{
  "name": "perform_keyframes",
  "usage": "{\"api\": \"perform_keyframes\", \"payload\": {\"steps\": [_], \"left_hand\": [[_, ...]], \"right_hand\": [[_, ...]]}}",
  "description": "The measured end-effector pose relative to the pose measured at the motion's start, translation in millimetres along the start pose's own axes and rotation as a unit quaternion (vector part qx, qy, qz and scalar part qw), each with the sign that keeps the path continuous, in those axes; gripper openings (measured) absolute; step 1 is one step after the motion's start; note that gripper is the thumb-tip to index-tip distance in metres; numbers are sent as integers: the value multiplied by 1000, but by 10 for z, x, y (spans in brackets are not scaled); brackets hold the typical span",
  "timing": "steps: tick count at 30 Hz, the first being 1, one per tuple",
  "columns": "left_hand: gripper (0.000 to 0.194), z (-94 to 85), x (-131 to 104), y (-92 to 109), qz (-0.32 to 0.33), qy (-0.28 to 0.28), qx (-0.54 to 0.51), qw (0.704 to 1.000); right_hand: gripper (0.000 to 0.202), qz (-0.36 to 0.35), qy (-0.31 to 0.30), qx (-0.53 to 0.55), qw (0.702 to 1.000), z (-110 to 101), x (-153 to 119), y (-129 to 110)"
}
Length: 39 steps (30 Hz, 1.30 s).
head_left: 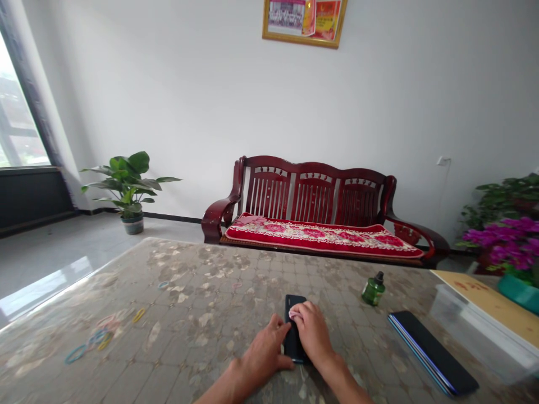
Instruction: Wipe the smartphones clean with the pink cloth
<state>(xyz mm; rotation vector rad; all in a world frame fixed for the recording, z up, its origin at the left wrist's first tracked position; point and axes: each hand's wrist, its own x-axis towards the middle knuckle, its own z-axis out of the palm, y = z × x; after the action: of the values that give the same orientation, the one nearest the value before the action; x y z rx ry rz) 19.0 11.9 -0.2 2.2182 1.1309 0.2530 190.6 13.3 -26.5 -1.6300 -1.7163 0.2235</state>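
On the patterned tablecloth (197, 336), a dark phone (293, 342) lay between two hands

The left hand (266, 347) held it, thumb at its near end, fingers at its left edge. The right hand (312, 331) pinched a small pinkish wad (292, 315) over the phone's far half. Right of the phone stood a green bottle (373, 291); farther right lay a dark flat stack (433, 352). Well left of the phone lay coloured loops (101, 336); beyond it stood a wooden bench (314, 203).

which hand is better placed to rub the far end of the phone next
Probably the right hand: it pinches the small pink wad over the far half of the dark phone. The left hand lies along the phone's left side, seeming to steady it.
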Motion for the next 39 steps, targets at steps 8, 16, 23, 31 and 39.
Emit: {"api": "perform_keyframes", "payload": {"steps": [8,16,23,31,39], "left_hand": [[61,12,-14,23,35,3,41,999],[65,29,-1,55,35,-6,79,996],[61,24,-27,78,49,-10,86,995],[61,1,-50,108,52,-10,87,995],[59,-5,-30,99,61,-3,82,995]], "right_hand": [[23,-64,-71,-117,989,-132,209,0],[26,-65,-43,-147,986,-155,413,140],[25,-79,-80,-90,990,-270,48,116],[26,-84,-63,-117,988,-260,308,138],[25,-95,-82,-89,988,-274,105,52]]}}
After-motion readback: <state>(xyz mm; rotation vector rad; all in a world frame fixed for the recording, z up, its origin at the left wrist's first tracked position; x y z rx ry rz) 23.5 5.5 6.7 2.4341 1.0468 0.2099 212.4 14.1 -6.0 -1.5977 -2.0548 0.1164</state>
